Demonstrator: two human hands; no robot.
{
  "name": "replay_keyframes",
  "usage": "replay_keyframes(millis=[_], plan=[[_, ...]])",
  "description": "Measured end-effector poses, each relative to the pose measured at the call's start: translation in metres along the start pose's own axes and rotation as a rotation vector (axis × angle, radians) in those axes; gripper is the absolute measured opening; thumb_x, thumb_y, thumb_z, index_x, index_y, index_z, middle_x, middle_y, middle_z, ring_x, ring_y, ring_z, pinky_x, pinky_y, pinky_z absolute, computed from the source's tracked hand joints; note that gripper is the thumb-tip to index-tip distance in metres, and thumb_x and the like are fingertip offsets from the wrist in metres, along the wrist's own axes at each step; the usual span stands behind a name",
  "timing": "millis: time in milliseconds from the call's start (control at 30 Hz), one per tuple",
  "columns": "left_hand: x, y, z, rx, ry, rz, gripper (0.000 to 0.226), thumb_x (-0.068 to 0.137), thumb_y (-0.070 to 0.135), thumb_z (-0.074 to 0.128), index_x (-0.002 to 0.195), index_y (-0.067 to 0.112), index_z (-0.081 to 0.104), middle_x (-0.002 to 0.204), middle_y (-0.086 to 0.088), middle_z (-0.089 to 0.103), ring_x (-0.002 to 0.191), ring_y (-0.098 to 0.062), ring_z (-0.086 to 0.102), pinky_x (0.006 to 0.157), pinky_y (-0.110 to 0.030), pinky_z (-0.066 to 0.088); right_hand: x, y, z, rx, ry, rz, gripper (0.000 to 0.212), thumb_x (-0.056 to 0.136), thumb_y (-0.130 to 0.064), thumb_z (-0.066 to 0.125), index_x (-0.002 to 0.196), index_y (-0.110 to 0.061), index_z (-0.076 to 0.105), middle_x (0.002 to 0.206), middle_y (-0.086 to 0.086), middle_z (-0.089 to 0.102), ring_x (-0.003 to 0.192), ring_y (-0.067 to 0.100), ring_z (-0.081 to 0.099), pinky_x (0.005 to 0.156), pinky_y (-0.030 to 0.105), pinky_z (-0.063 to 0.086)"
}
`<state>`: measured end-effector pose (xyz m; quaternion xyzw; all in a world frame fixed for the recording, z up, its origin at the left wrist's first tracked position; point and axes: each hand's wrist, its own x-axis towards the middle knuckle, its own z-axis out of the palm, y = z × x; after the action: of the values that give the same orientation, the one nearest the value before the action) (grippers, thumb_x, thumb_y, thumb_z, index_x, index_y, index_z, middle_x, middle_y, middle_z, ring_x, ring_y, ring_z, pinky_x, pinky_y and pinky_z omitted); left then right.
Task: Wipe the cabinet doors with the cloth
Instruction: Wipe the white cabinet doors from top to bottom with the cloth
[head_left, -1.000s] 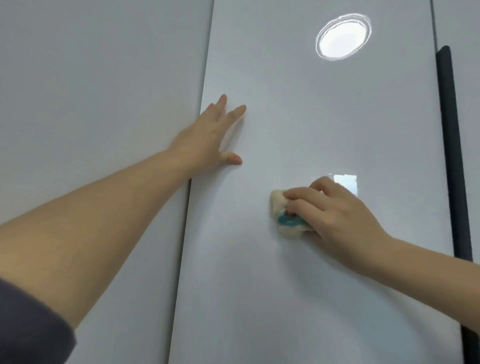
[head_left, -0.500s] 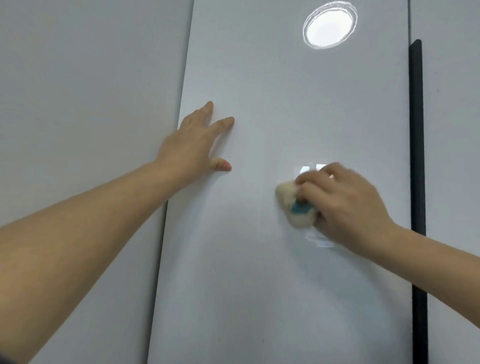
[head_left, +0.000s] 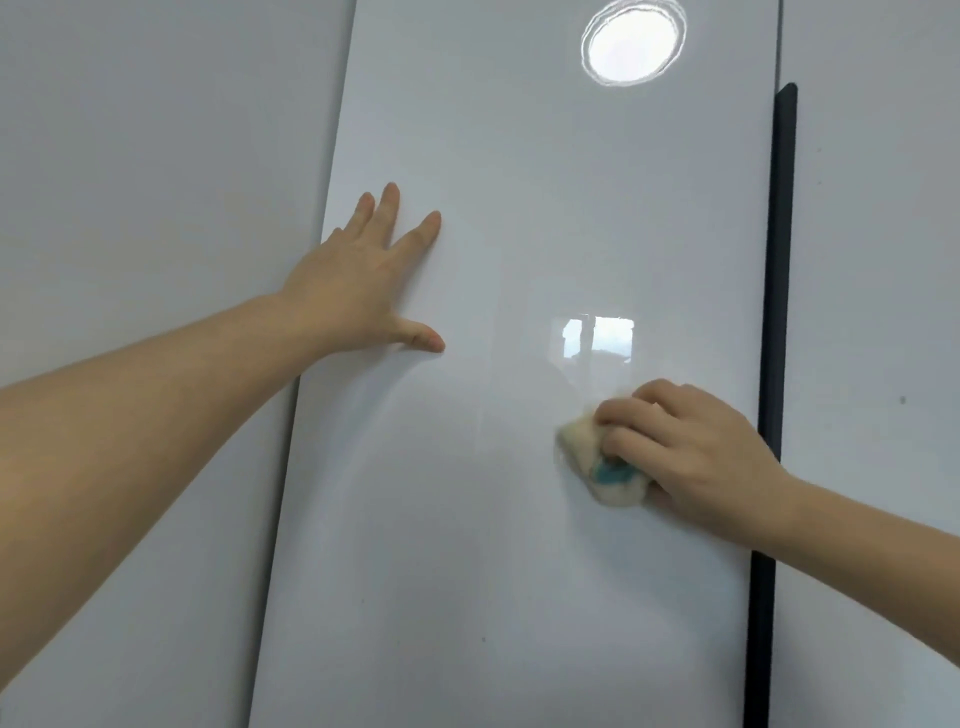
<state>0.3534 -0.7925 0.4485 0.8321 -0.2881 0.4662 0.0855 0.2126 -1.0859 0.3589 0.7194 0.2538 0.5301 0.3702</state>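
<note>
A glossy white cabinet door (head_left: 509, 597) fills the middle of the view. My left hand (head_left: 358, 291) rests flat on it near its left edge, fingers straight and spread. My right hand (head_left: 691, 452) grips a bunched cream cloth (head_left: 597, 467) with a teal patch and presses it against the door, close to the right edge. My fingers curl over the top of the cloth and hide much of it.
A matte white panel (head_left: 156, 182) adjoins the door on the left. A long black vertical handle strip (head_left: 774, 338) runs down the door's right edge, with another white door (head_left: 872, 312) beyond it. A round lamp reflection (head_left: 631, 41) shines near the top.
My right hand has slid the cloth rightward across the door and a little downward, nearer the black strip. My left hand stays flat on the door.
</note>
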Motion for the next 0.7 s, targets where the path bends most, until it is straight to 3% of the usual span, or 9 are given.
replay_keyframes(millis=[100,133,233,267,400,567,700], plan=[[0.000,0.000,0.000,-0.024,0.003,-0.003,0.124,0.063,0.073,0.069,0.154,0.036,-0.007,0.162,-0.003,-0.020,0.150,-0.024,-0.013,0.117,-0.047,0.019,0.012,0.018,-0.007,-0.001,0.082,0.312,0.024,0.062,0.009,0.061,0.080,-0.007,0.065,0.096,0.010,0.065,0.076,0.031,0.053,0.062,0.025,0.027],[0.000,0.000,0.000,-0.028,0.003,-0.004,0.124,0.063,0.073,0.070,0.154,0.036,-0.007,0.162,-0.003,-0.020,0.150,-0.024,-0.013,0.117,-0.048,0.019,0.009,0.012,-0.006,0.004,0.089,0.303,0.024,0.060,0.009,0.061,0.079,-0.006,0.065,0.095,0.011,0.064,0.075,0.031,0.052,0.062,0.026,0.028],[-0.001,0.000,0.000,-0.025,0.010,-0.010,0.125,0.063,0.073,0.070,0.154,0.036,-0.006,0.162,-0.003,-0.019,0.150,-0.024,-0.012,0.117,-0.049,0.020,-0.009,0.002,-0.001,0.001,0.033,0.005,0.019,0.071,0.008,0.056,0.080,-0.006,0.064,0.095,0.012,0.065,0.072,0.031,0.054,0.057,0.036,0.044],[-0.001,0.001,0.000,-0.028,0.010,-0.011,0.125,0.063,0.073,0.071,0.154,0.037,-0.006,0.162,-0.003,-0.019,0.150,-0.024,-0.012,0.117,-0.049,0.020,-0.007,0.010,-0.005,-0.009,0.007,-0.002,0.017,0.071,0.007,0.058,0.080,-0.006,0.063,0.095,0.011,0.065,0.072,0.031,0.055,0.057,0.035,0.044],[0.000,0.000,0.000,-0.050,0.005,-0.015,0.124,0.063,0.071,0.072,0.154,0.037,-0.006,0.162,-0.001,-0.020,0.150,-0.023,-0.014,0.118,-0.048,0.017,0.004,0.027,-0.013,-0.014,0.096,0.354,0.023,0.059,0.008,0.065,0.077,-0.006,0.063,0.092,0.008,0.064,0.075,0.031,0.054,0.059,0.026,0.033],[0.001,0.000,0.000,-0.070,-0.001,-0.015,0.125,0.062,0.071,0.072,0.153,0.038,-0.006,0.162,0.000,-0.020,0.150,-0.023,-0.014,0.119,-0.048,0.015,-0.034,-0.005,-0.007,0.046,-0.026,0.018,0.019,0.069,0.007,0.058,0.080,-0.009,0.058,0.091,0.009,0.064,0.070,0.029,0.052,0.054,0.033,0.042],[0.002,-0.001,0.002,-0.076,0.010,-0.016,0.125,0.061,0.071,0.072,0.153,0.038,-0.004,0.162,0.001,-0.019,0.150,-0.023,-0.013,0.118,-0.049,0.016,-0.011,0.028,-0.015,-0.019,0.044,0.343,0.022,0.060,0.007,0.068,0.077,-0.006,0.062,0.091,0.008,0.063,0.075,0.031,0.054,0.057,0.025,0.030]])
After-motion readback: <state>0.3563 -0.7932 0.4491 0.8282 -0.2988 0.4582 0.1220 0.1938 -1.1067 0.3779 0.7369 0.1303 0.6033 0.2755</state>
